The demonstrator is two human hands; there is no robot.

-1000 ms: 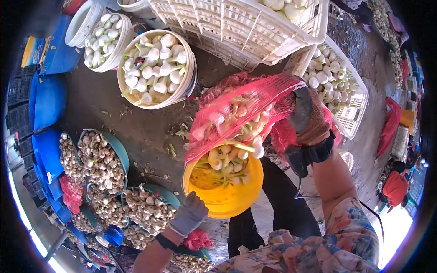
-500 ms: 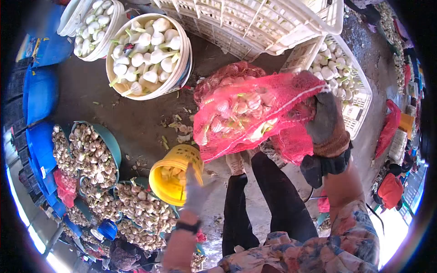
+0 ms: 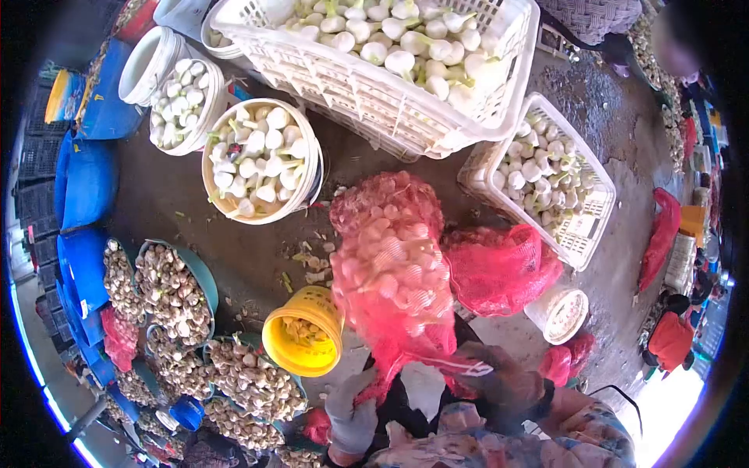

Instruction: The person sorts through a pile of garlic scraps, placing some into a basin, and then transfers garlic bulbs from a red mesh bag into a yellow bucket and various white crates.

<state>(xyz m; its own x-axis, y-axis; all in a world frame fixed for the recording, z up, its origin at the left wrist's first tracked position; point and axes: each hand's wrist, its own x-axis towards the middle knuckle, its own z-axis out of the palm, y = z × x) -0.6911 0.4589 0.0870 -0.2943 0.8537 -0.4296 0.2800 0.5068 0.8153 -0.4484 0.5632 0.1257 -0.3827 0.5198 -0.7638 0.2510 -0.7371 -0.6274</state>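
A red mesh bag packed with garlic bulbs lies in front of me, its gathered mouth toward my body. My left hand, in a grey glove, is closed on the left edge of that mouth. At the right edge, beside the white hem, my right hand grips the mesh in a dark glove, somewhat smeared by motion. Left of the bag a yellow bucket leans toward me, with some pale pieces inside. A second red mesh bag lies against the right side of the first.
A large white crate of trimmed garlic stands ahead, with a smaller white crate at its right. A white bucket of peeled bulbs is ahead left. Untrimmed garlic is heaped in tubs at the left. A small white bucket lies tipped.
The garlic bag has come down from my raised right hand to rest before me, mouth toward my body. My left hand has moved from the yellow bucket to the bag's mouth. The view has shifted.
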